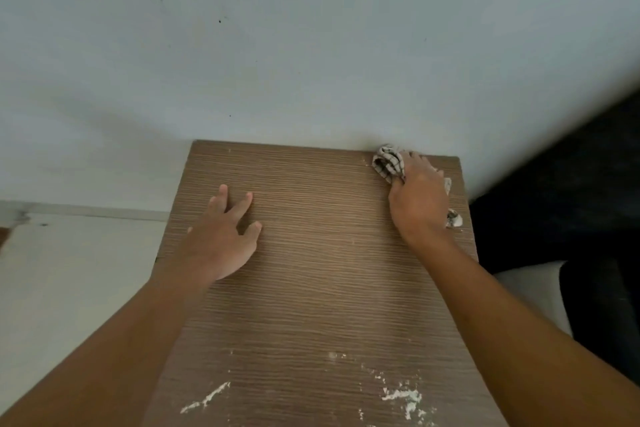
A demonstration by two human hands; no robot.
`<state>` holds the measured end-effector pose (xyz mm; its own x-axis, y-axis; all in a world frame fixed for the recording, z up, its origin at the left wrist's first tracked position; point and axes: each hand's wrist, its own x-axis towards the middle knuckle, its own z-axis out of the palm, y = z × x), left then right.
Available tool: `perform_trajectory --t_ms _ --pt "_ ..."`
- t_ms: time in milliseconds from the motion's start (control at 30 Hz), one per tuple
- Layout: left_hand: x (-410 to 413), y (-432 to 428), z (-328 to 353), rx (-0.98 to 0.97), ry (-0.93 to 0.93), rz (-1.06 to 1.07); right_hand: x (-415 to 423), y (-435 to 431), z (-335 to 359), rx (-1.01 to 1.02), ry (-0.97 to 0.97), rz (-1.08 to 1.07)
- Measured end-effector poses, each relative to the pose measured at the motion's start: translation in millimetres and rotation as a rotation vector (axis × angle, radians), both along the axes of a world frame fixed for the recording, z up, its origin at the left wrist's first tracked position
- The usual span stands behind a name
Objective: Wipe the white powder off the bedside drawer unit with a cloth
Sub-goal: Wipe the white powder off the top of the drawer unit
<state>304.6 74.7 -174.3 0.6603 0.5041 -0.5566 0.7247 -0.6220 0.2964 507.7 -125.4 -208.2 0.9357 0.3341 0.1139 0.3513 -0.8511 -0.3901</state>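
Drawer unit (311, 288), brown ridged wood-grain top, is filling frame centre. White powder (403, 395) is lying in clumps at bottom. Right hand (417, 199) is pressing a crumpled checked cloth (389, 163), fingers closed over it, at upper right corner. Left hand (221, 236) is resting flat, fingers spread.

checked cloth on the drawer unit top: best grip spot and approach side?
Grip the checked cloth at its bunched middle, from above. It lies crumpled flat on the drawer unit top hard against the wall, so the back side is blocked and the thin tails offer little to pinch. The right hand already covers it that way; the left hand lies flat on the wood.
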Motion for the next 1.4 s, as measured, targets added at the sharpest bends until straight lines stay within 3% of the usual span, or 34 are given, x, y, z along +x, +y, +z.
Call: perform_trajectory --t_ms 133,300,567,700,833,933,1033,1133,1400 --pt "-12.5 7.7 2.1 -0.037 0.0 0.032 -13.8 30.4 -6.0 0.023 0.003 0.066" --pt "-17.0 8.1 5.4 -0.085 -0.014 0.052 -32.6 45.4 -1.0 0.007 0.044 0.422" --pt "-20.7 10.4 7.2 -0.154 -0.021 0.084 -151.5 -33.4 20.2 0.032 0.172 0.875" --pt "-19.7 11.2 7.3 -0.204 -0.032 0.113 -149.9 -46.9 42.5 0.122 0.338 0.691" --pt "-19.4 10.9 6.6 -0.209 -0.035 0.122 -95.7 -34.5 60.1 0.178 0.129 0.454" --pt "-19.5 10.0 6.3 -0.212 -0.049 0.131 -49.0 -19.7 48.1 0.063 0.144 0.372" --pt "-19.5 9.9 6.7 -0.218 -0.049 0.132 -39.4 -12.4 25.6 -0.088 0.115 0.395" --pt "-17.7 11.1 8.9 -0.235 -0.031 0.135 -65.8 -5.8 19.6 -0.075 0.053 0.416" --pt "-16.9 11.1 14.6 -0.246 -0.009 0.131 -189.0 -22.6 21.3 -0.187 0.084 0.827"
